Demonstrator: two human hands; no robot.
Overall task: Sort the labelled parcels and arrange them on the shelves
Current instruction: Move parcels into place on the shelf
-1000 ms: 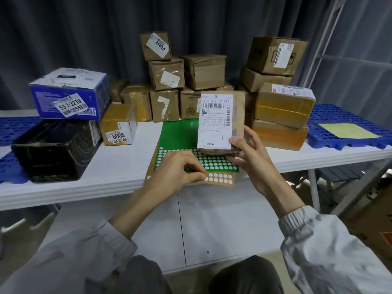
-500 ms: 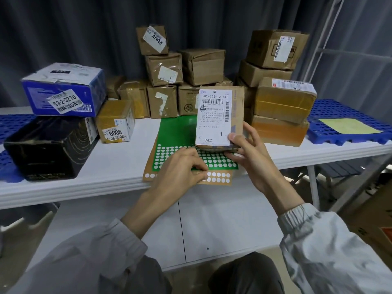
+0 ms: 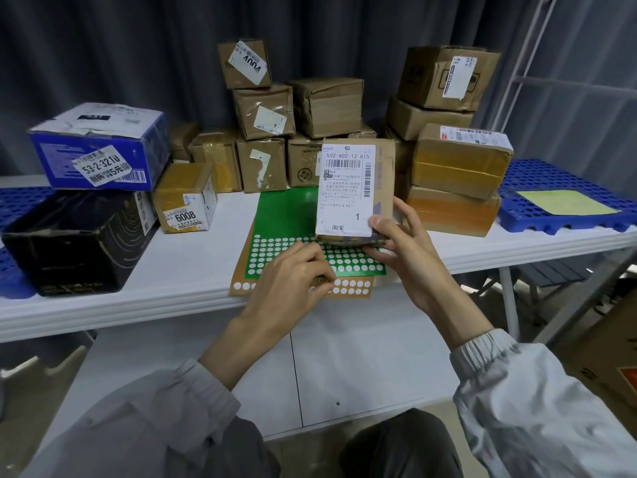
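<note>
My right hand (image 3: 406, 250) grips a small brown parcel (image 3: 382, 181) upright by its lower right corner, its white shipping label (image 3: 346, 191) facing me. The parcel stands over a green sticker sheet (image 3: 293, 215) that lies on a brown sticker sheet (image 3: 344, 289) at the table's front edge. My left hand (image 3: 293, 281) rests on those sheets with fingers curled, fingertips pinched at the brown sheet's row of white dots. Whether a sticker is between them is hidden.
Brown parcels (image 3: 324, 105) are stacked at the back and right (image 3: 458, 157) of the white table (image 3: 193, 263). A blue box (image 3: 100, 146) sits on a black box (image 3: 72, 239) at left, a small box marked 6008 (image 3: 186, 198) beside them. Blue perforated trays (image 3: 565, 181) flank both ends.
The parcel in my right hand has tilted slightly and shifted a little. My left hand stays on the sticker sheets, its fingertips working at the dots.
</note>
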